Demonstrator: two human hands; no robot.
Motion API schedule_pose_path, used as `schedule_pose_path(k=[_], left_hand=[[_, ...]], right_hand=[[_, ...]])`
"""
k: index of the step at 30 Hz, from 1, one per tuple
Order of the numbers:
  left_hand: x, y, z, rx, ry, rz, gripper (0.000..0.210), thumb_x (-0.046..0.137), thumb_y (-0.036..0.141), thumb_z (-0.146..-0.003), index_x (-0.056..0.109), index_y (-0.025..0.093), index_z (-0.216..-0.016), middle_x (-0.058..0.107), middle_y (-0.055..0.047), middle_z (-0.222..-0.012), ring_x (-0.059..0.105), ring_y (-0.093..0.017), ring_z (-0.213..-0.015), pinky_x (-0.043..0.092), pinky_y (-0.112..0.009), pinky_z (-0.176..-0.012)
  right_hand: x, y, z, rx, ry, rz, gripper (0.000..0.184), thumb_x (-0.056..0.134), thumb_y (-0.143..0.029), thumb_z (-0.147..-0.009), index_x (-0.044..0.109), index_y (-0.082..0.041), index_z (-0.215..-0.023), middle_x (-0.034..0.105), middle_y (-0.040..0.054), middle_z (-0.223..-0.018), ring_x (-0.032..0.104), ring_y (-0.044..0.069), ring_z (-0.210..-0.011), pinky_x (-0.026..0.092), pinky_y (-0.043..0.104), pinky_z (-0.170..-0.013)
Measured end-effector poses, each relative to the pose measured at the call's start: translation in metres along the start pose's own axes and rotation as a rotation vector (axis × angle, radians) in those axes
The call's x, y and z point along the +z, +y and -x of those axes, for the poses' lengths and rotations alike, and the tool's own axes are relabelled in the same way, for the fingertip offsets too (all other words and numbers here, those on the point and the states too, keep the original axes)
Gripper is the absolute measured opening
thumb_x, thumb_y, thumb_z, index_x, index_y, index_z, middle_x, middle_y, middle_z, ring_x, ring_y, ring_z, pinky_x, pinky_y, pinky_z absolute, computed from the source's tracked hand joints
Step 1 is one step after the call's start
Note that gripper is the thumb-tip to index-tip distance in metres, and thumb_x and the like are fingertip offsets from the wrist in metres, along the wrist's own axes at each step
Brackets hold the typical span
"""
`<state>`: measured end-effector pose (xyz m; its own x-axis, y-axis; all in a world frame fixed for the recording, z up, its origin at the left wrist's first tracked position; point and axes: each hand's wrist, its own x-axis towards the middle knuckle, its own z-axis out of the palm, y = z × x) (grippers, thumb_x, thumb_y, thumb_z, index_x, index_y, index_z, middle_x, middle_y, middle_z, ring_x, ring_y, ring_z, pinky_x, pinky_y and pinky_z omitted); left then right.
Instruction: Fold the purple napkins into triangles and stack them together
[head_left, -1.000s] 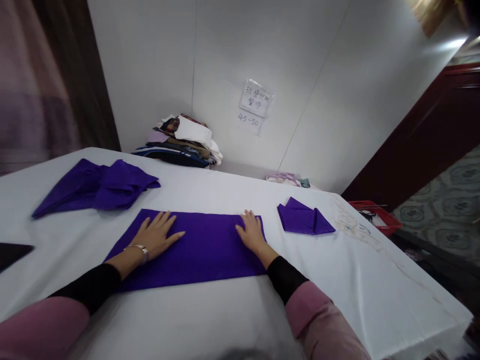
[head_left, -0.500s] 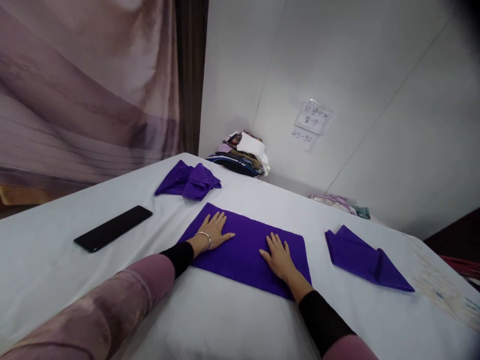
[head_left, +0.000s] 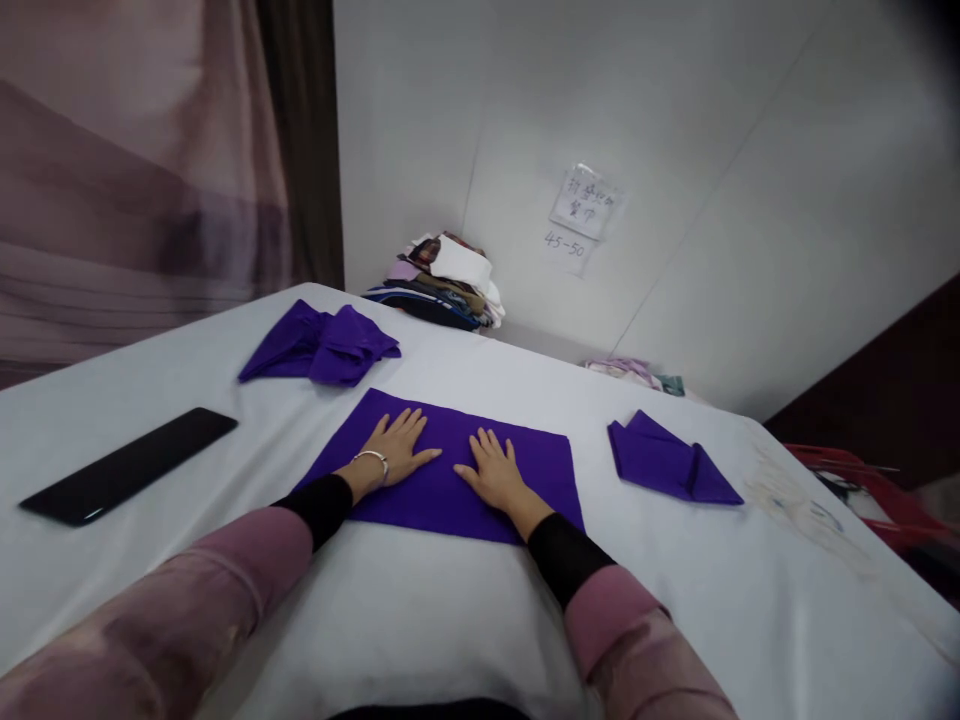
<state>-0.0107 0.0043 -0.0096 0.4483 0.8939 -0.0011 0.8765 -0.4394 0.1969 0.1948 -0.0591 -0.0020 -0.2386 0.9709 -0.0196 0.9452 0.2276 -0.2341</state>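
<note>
A purple cloth napkin (head_left: pixel 450 490) lies flat as a rectangle on the white-covered table, directly in front of me. Palm down on its left half rests my left hand (head_left: pixel 394 447), fingers spread, with a silver bracelet at the wrist. My right hand (head_left: pixel 495 473) lies flat on the middle-right part, its fingers also apart. Neither hand grips anything. Farther back on the left sits a bunched purple cloth (head_left: pixel 322 342). To the right is another purple cloth (head_left: pixel 667 462), folded into a pointed shape.
A black flat phone-like slab (head_left: pixel 131 465) lies on the table (head_left: pixel 420 620) at left. Behind the far edge is a stack of folded clothes (head_left: pixel 442 280) by the wall. A handwritten paper sign (head_left: pixel 583 205) hangs there. Red-framed things (head_left: pixel 862 490) stand beyond the right edge.
My view has turned somewhat to the right, so everything sits further left. My right hand has slid a little inward over the napkin, nearer my left hand. Both remain flat.
</note>
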Motion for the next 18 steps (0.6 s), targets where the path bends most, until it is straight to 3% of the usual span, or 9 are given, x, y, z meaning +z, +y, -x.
schedule_pose_path(k=[3, 7, 9, 12, 16, 18], left_hand=[[0.002, -0.003, -0.003, -0.007, -0.012, -0.015, 0.082, 0.025, 0.067, -0.081, 0.029, 0.011, -0.14, 0.024, -0.013, -0.15, 0.014, -0.028, -0.139, 0.01, -0.049, -0.111], [0.002, -0.007, -0.005, -0.002, -0.017, -0.019, 0.083, 0.024, 0.067, -0.08, 0.028, 0.011, -0.141, 0.023, -0.012, -0.15, 0.013, -0.027, -0.14, 0.009, -0.049, -0.111], [0.001, -0.008, -0.007, 0.0, -0.011, -0.016, 0.082, 0.024, 0.067, -0.08, 0.029, 0.011, -0.14, 0.023, -0.012, -0.15, 0.013, -0.027, -0.139, 0.01, -0.049, -0.111], [-0.003, -0.001, -0.006, -0.025, -0.018, -0.011, 0.082, 0.025, 0.066, -0.08, 0.029, 0.01, -0.14, 0.022, -0.014, -0.15, 0.013, -0.028, -0.139, 0.012, -0.05, -0.111], [0.001, 0.032, 0.007, 0.025, 0.075, -0.044, 0.071, 0.024, 0.055, -0.085, 0.03, 0.011, -0.14, 0.021, -0.011, -0.151, 0.012, -0.027, -0.14, 0.012, -0.049, -0.111], [0.008, 0.05, 0.017, 0.1, 0.098, -0.093, 0.063, 0.024, 0.046, -0.087, 0.031, 0.011, -0.14, 0.022, -0.01, -0.151, 0.012, -0.024, -0.14, 0.012, -0.046, -0.111]], right_hand=[[-0.002, 0.037, 0.011, 0.129, 0.002, 0.012, 0.07, 0.024, -0.061, -0.089, 0.025, -0.017, -0.143, 0.018, 0.0084, -0.151, 0.009, 0.023, -0.139, 0.004, 0.049, -0.11], [-0.018, 0.098, 0.044, 0.432, 0.004, 0.038, 0.067, 0.021, -0.057, -0.091, 0.022, -0.017, -0.144, 0.015, 0.0079, -0.152, 0.008, 0.023, -0.139, 0.006, 0.05, -0.109], [-0.025, 0.11, 0.058, 0.559, 0.009, 0.049, 0.067, 0.021, -0.056, -0.091, 0.022, -0.014, -0.144, 0.014, 0.0105, -0.151, 0.008, 0.025, -0.139, 0.007, 0.051, -0.108], [-0.027, 0.086, 0.064, 0.532, 0.088, 0.055, 0.07, 0.022, -0.056, -0.091, 0.024, -0.01, -0.143, 0.015, 0.0141, -0.151, 0.008, 0.027, -0.139, 0.008, 0.051, -0.108], [-0.012, 0.007, 0.052, 0.165, 0.171, 0.022, 0.068, 0.022, -0.057, -0.091, 0.023, -0.014, -0.143, 0.016, 0.0113, -0.151, 0.008, 0.024, -0.139, 0.007, 0.049, -0.11], [-0.002, -0.024, 0.045, 0.075, 0.178, -0.009, 0.064, 0.022, -0.053, -0.093, 0.022, -0.013, -0.143, 0.019, 0.0117, -0.15, 0.01, 0.023, -0.139, 0.009, 0.049, -0.11]])
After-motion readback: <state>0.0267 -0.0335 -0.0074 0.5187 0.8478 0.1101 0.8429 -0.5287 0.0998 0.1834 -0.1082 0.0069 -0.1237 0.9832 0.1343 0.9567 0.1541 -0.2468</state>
